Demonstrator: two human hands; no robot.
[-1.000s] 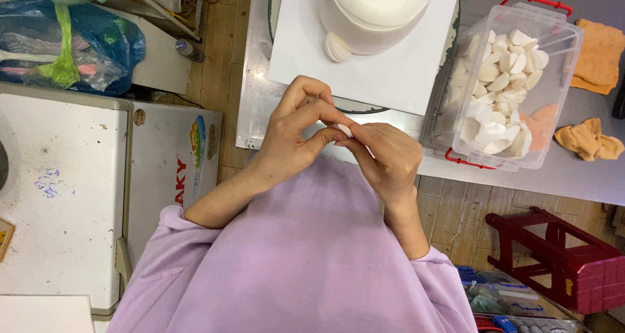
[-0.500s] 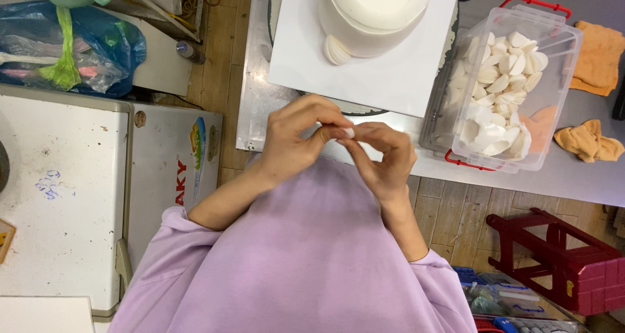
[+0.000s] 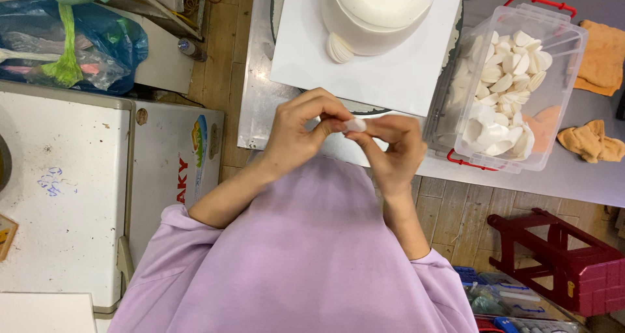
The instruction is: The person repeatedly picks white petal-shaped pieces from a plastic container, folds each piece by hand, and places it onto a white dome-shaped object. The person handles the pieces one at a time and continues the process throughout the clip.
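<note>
- Mid-frame, we pinch a small white petal-shaped piece (image 3: 355, 124) between both sets of fingertips.
- Our left hand (image 3: 301, 132) and right hand (image 3: 390, 144) are both curled closed on it, above the lavender sweatshirt (image 3: 299, 255).
- At top centre, a round white cake (image 3: 381, 11) on a white square board (image 3: 377, 66) carries one shell-like petal (image 3: 340, 48) at its base; the rest of its side looks bare.
- At upper right, a clear plastic box with red handles (image 3: 456, 98) holds many more white petals (image 3: 508, 85), so we judge the work barely begun.
</note>
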